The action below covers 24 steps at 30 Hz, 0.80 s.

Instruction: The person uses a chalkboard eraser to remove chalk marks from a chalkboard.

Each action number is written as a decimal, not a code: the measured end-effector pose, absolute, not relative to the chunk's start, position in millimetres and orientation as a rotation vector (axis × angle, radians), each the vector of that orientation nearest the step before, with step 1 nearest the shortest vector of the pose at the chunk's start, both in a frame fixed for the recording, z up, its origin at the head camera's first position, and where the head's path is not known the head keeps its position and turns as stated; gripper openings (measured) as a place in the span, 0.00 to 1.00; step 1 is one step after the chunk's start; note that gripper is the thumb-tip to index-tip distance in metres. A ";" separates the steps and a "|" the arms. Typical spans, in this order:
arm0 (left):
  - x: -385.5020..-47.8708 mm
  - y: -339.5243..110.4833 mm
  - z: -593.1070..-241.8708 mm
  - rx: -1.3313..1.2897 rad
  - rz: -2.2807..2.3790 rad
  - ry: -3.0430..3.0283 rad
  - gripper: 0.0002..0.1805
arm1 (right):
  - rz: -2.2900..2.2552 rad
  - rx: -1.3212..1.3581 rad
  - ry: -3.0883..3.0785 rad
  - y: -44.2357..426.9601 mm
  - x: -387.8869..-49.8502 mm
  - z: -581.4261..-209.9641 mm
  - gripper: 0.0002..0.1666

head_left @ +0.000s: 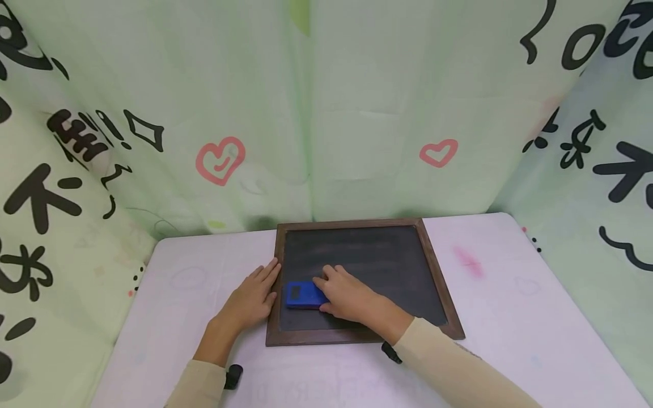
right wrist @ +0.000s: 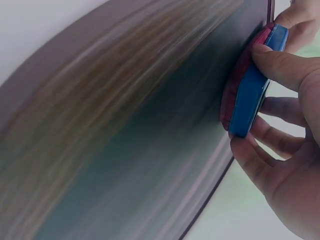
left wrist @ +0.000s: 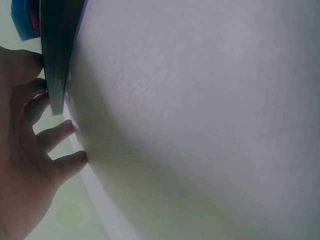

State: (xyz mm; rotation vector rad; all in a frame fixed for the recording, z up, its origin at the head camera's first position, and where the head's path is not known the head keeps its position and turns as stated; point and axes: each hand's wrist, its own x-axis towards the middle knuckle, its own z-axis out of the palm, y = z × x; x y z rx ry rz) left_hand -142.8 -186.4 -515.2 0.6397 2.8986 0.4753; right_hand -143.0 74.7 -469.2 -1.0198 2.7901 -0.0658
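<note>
A small chalkboard in a brown wooden frame lies on the table. My right hand grips a blue chalkboard eraser by its edges, over the lower left part of the black surface. In the right wrist view, the eraser shows its red felt side against the board, with the thumb on one edge and fingertips on the other. Along the board's left side, my left hand touches the wooden frame with extended fingers. The left wrist view has the thumb and some fingertips against the frame's edge, others on the table.
The table has a pale pinkish cover with a pink smudge right of the board. Light green curtains with black characters and red hearts hang close behind and at both sides.
</note>
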 end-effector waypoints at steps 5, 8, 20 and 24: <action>-142.6 -187.5 -515.6 0.646 0.476 2.902 0.36 | -0.165 -0.964 2.789 96.3 -142.4 -469.3 0.37; -142.6 -187.5 -515.7 0.640 0.472 2.904 0.36 | -0.222 -0.924 2.792 114.7 -141.9 -470.0 0.37; -141.7 -187.0 -515.2 0.638 0.483 2.905 0.35 | -0.278 -0.806 2.873 209.4 -132.0 -471.2 0.38; -142.0 -187.4 -515.2 0.638 0.476 2.908 0.35 | -0.299 -0.787 2.891 242.2 -129.9 -470.2 0.38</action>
